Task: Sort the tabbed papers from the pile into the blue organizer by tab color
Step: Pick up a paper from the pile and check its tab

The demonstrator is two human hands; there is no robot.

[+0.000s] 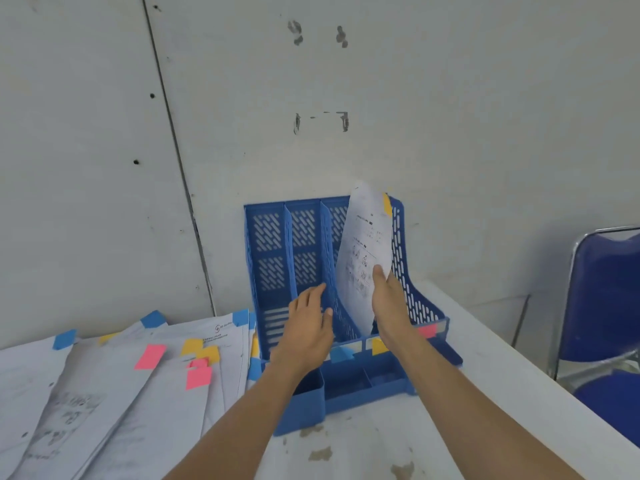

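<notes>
Right hand (388, 306) pinches curled sheet (363, 237) — slotted plastic organizer (264, 206).

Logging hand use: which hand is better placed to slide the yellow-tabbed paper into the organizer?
Right: the right hand holds the yellow-tabbed paper over the rightmost slot of the blue organizer; the left hand holds nothing.

We note a blue organizer (424, 308) with diagonal slot perforations, a white sheet (360, 237) bearing a yellow tab (387, 205), and a white pile (104, 393) with blue, yellow and pink tabs.
</notes>
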